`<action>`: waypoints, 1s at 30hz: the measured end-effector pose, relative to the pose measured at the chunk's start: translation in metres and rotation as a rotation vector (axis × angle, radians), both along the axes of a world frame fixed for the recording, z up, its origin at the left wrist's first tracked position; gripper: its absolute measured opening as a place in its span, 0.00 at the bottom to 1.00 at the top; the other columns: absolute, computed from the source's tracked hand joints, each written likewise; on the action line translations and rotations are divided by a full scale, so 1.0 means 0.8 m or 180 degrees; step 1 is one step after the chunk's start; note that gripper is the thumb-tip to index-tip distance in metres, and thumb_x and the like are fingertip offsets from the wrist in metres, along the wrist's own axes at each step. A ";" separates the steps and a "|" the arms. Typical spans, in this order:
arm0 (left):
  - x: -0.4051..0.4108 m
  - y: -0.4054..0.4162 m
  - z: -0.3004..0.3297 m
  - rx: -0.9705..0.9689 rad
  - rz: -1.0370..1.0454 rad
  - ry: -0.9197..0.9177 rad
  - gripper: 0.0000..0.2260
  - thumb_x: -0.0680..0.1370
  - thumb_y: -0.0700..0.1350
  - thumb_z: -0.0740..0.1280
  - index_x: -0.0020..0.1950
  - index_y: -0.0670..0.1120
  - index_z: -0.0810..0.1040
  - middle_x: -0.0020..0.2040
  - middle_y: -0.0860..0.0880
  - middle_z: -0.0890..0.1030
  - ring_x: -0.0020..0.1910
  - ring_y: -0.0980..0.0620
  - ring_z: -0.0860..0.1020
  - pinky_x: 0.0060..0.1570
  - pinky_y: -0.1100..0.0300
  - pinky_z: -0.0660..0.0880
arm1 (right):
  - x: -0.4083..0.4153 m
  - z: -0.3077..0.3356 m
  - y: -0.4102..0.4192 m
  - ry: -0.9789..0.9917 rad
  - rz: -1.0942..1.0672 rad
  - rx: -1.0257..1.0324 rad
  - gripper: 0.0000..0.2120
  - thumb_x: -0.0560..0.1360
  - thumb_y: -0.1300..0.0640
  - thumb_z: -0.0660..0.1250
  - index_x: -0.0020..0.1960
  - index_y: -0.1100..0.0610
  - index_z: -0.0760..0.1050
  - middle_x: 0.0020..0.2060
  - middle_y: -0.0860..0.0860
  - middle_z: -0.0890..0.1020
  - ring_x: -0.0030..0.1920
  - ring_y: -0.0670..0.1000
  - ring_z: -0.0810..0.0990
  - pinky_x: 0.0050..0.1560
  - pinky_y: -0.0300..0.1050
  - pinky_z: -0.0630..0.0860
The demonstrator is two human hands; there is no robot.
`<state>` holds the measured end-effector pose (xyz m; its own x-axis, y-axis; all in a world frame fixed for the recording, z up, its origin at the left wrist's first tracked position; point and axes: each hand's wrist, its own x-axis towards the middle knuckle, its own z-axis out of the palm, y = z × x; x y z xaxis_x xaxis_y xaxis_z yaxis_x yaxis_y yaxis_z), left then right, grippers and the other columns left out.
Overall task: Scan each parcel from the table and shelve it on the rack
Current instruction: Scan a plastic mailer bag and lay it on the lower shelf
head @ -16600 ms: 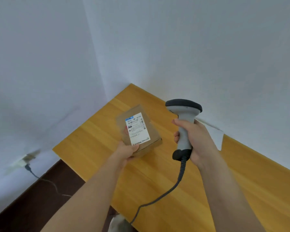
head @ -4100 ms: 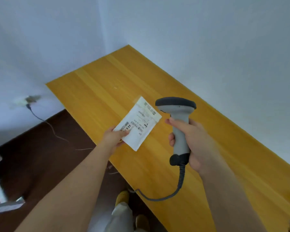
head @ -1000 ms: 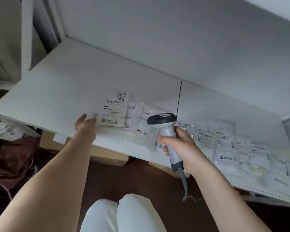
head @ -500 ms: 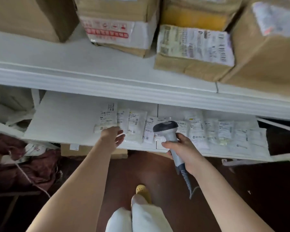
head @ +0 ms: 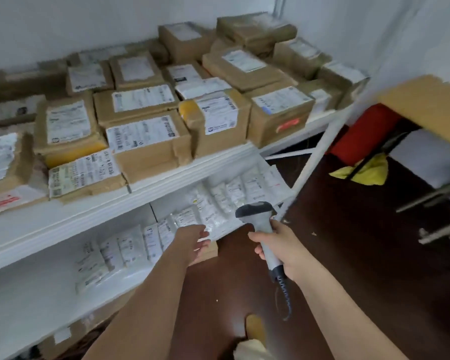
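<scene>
A white rack fills the left and centre. Its upper shelf carries several brown cardboard parcels with white labels. Its lower shelf holds a row of flat white pouches. My left hand hovers empty at the lower shelf's front edge, fingers spread, just off the pouches. My right hand grips the grey handheld scanner, head up, its coiled cable hanging down. The wooden table's corner shows at the right.
A white rack post slants between the rack and the table. A red object and a yellow cloth lie under the table. Dark brown floor spreads to the right. More boxes sit under the lower shelf.
My left hand has let go of the white pouch on the lower shelf and pulled back empty. My view has swung right, bringing the table corner in.
</scene>
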<state>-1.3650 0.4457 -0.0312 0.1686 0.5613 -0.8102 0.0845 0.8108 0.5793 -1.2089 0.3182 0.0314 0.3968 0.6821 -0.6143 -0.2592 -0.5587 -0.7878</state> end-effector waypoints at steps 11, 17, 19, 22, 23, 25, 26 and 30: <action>0.420 -0.073 0.138 0.0800 -0.1668 -0.0358 0.07 0.80 0.42 0.66 0.56 0.42 0.78 0.48 0.45 0.81 0.46 0.47 0.80 0.48 0.58 0.77 | 0.330 0.107 -0.154 -0.0340 -0.1554 0.0943 0.12 0.75 0.64 0.70 0.57 0.56 0.75 0.37 0.53 0.78 0.29 0.47 0.76 0.31 0.39 0.75; 0.681 -0.162 0.184 0.0730 -0.1983 -0.0790 0.06 0.81 0.40 0.64 0.57 0.42 0.76 0.46 0.46 0.80 0.44 0.48 0.78 0.53 0.54 0.74 | 0.542 0.143 -0.271 -0.0650 -0.2244 0.1161 0.12 0.76 0.64 0.70 0.57 0.56 0.74 0.42 0.55 0.78 0.30 0.46 0.77 0.32 0.39 0.76; 0.750 -0.189 0.196 0.0711 -0.2119 -0.0875 0.07 0.81 0.40 0.64 0.57 0.42 0.76 0.46 0.45 0.80 0.44 0.48 0.78 0.52 0.54 0.74 | 0.600 0.150 -0.304 -0.0715 -0.2481 0.1145 0.13 0.76 0.64 0.70 0.59 0.56 0.73 0.43 0.55 0.78 0.30 0.46 0.77 0.31 0.39 0.76; 0.847 -0.223 0.208 0.0711 -0.2385 -0.0963 0.09 0.80 0.40 0.64 0.60 0.41 0.75 0.48 0.45 0.80 0.45 0.48 0.78 0.54 0.54 0.73 | 0.680 0.156 -0.344 -0.0743 -0.2821 0.1172 0.14 0.76 0.63 0.70 0.60 0.54 0.73 0.41 0.54 0.77 0.29 0.47 0.77 0.32 0.40 0.76; 0.880 -0.231 0.210 0.0717 -0.2475 -0.0986 0.09 0.80 0.40 0.65 0.60 0.41 0.75 0.49 0.45 0.80 0.46 0.48 0.78 0.54 0.53 0.73 | 0.705 0.155 -0.354 -0.0746 -0.2927 0.1185 0.14 0.77 0.63 0.70 0.59 0.53 0.73 0.40 0.54 0.77 0.29 0.47 0.76 0.32 0.40 0.76; 0.944 -0.244 0.212 0.0736 -0.2636 -0.0978 0.09 0.80 0.39 0.64 0.60 0.41 0.76 0.49 0.44 0.80 0.46 0.47 0.78 0.53 0.53 0.73 | 0.752 0.151 -0.369 -0.0758 -0.3116 0.1210 0.13 0.77 0.63 0.70 0.59 0.53 0.73 0.39 0.54 0.77 0.29 0.47 0.76 0.32 0.41 0.76; 0.976 -0.249 0.211 0.0739 -0.2716 -0.0963 0.08 0.81 0.39 0.64 0.59 0.41 0.76 0.49 0.44 0.80 0.46 0.48 0.78 0.52 0.53 0.74 | 0.776 0.148 -0.374 -0.0762 -0.3200 0.1212 0.13 0.77 0.63 0.70 0.59 0.53 0.73 0.40 0.54 0.77 0.29 0.47 0.76 0.32 0.41 0.76; 1.119 -0.259 0.198 0.0733 -0.3010 -0.1052 0.08 0.81 0.40 0.63 0.58 0.41 0.77 0.52 0.44 0.81 0.48 0.47 0.78 0.51 0.54 0.74 | 0.881 0.134 -0.389 -0.0826 -0.3592 0.1236 0.14 0.76 0.64 0.70 0.59 0.53 0.74 0.44 0.55 0.77 0.30 0.48 0.77 0.33 0.41 0.76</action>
